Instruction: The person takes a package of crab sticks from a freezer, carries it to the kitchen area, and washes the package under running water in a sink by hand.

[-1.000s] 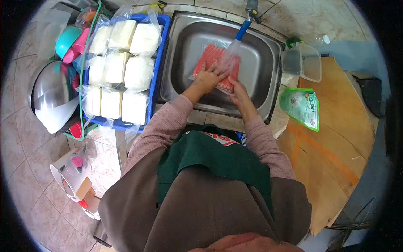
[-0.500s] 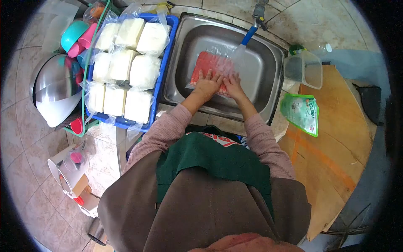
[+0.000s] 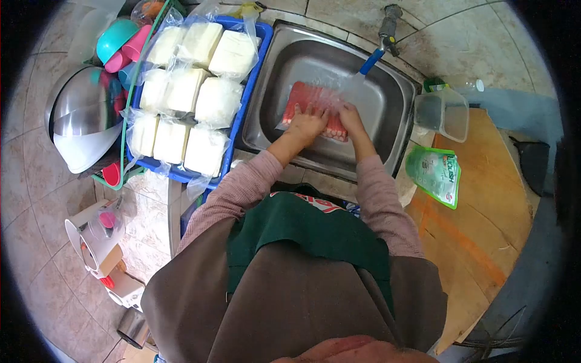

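Observation:
A flat pack of pink-red sausages [image 3: 302,95], wrapped in clear plastic, lies in the metal sink [image 3: 257,124]. Water from the blue-handled tap [image 3: 371,60] runs onto its upper right part. My left hand [image 3: 307,125] rests palm down over the pack's lower middle, open with fingers spread. At the pack's right side, under the stream, my right hand [image 3: 352,121] touches the wrapping. Its fingers look bent but not closed, and their tips are partly blurred by the water.
Left of the sink, a blue crate [image 3: 241,130] holds several bagged white blocks [image 3: 218,101]. Bowls and cups [image 3: 117,40] stack beyond it. To the right are a clear plastic container [image 3: 445,115], a green-and-white pouch [image 3: 434,175] and a brown board [image 3: 478,224].
My right hand has slid slightly right and turned at the pack's right side. My left hand stays flat on the pack. The whole view has shifted a little.

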Tool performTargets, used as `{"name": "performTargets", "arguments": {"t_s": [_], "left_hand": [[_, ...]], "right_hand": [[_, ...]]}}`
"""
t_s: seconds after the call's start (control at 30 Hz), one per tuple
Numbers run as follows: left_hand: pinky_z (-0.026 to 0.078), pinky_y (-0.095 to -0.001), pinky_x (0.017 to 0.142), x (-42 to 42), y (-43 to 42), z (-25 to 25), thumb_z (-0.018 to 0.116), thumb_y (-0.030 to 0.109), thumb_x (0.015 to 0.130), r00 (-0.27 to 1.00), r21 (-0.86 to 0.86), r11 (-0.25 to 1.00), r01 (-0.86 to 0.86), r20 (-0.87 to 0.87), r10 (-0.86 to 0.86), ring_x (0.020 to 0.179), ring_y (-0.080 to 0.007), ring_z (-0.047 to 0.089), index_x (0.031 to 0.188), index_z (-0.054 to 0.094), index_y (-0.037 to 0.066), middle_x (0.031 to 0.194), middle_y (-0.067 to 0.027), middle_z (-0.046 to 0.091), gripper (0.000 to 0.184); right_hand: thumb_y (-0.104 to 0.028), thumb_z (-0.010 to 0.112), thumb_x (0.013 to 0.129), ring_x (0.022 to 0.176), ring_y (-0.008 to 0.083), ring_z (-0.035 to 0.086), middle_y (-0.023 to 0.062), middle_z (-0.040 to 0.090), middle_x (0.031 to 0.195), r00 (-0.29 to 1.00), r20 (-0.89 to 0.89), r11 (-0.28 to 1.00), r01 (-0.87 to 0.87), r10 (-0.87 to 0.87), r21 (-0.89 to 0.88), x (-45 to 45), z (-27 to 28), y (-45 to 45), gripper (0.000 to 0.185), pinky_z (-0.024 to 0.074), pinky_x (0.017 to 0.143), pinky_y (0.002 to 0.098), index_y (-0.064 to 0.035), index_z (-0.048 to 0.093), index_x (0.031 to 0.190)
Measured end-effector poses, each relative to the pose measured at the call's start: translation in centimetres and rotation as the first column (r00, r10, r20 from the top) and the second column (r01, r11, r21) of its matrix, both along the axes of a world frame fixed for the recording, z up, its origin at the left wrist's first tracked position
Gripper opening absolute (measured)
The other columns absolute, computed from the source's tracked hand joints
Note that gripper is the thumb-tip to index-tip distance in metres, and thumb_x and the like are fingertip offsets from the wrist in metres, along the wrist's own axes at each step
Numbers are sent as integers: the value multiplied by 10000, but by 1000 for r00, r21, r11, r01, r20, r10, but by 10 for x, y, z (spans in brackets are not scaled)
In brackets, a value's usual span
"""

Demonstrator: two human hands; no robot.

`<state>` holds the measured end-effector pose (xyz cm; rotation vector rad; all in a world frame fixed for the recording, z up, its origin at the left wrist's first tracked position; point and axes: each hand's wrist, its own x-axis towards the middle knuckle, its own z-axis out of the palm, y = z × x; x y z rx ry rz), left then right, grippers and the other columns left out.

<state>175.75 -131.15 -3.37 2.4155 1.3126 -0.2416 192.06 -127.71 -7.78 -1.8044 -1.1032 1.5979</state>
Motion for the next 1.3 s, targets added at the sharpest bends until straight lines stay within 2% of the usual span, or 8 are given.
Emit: {"name": "performTargets", "arguments": {"t_s": [0.23,0.47,0.53,0.6,0.63,0.87,1.17,1.3], "left_hand": [[441,-459,842,1,19,35,531,89,772,950,-158,976,-149,252,186,996,-358,559,1088,491,51,1113,-161,563,321],[464,-367,787,-3,36,16,536,47,701,654,-402,850,-340,549,520,878,-342,601,1054,517,-19,952,-230,611,359],[490,-372,710,-9,39,22,552,36,691,605,-537,762,-360,488,630,783,-304,619,1038,523,-3,879,-193,622,351],[503,-386,614,-9,33,14,559,21,691,125,-969,181,-171,161,979,719,-247,608,1034,524,15,805,-128,601,344],[499,-387,554,-5,30,27,546,-14,690,117,-972,122,-200,100,988,677,-221,586,996,524,30,767,-85,564,310],[403,-391,353,28,22,6,536,29,692,-207,-1000,28,-5,28,978,449,-236,503,879,519,32,610,-86,500,188],[347,-365,329,47,30,-26,527,22,671,-400,-986,-92,139,-141,905,386,-230,435,745,495,26,551,-92,456,80],[346,-374,338,49,25,-3,527,10,665,-464,-994,-77,76,-103,880,392,-226,431,724,484,36,571,-84,450,78]], "right_hand": [[-255,497,874,782,123,565,47,616,817,941,-252,968,245,-225,51,5,41,1,292,440,747,255,-17,646,952],[-354,413,927,1108,196,449,121,507,1187,834,-470,895,410,-290,175,-7,39,-2,455,315,968,304,14,514,1176],[-367,406,935,1236,228,369,144,435,1302,842,-483,893,387,-239,232,-17,15,-3,496,255,1035,330,19,460,1242],[-269,436,914,1223,323,381,211,407,1309,953,301,819,-151,-28,554,-30,-4,-9,466,267,1033,343,7,395,1286],[-202,466,894,1251,356,335,233,339,1353,955,298,863,-146,-6,484,-32,-4,-16,455,263,1034,361,-26,375,1304],[-109,515,856,979,294,596,172,633,1010,948,319,889,-151,6,432,4,30,-26,271,444,847,337,-14,593,1097],[-166,542,891,599,133,615,81,636,705,990,-45,905,138,-131,402,41,76,-14,212,497,551,229,12,613,982],[-334,466,923,572,109,593,70,606,681,968,81,867,173,-237,467,50,158,17,356,463,508,227,-5,600,905]]}}
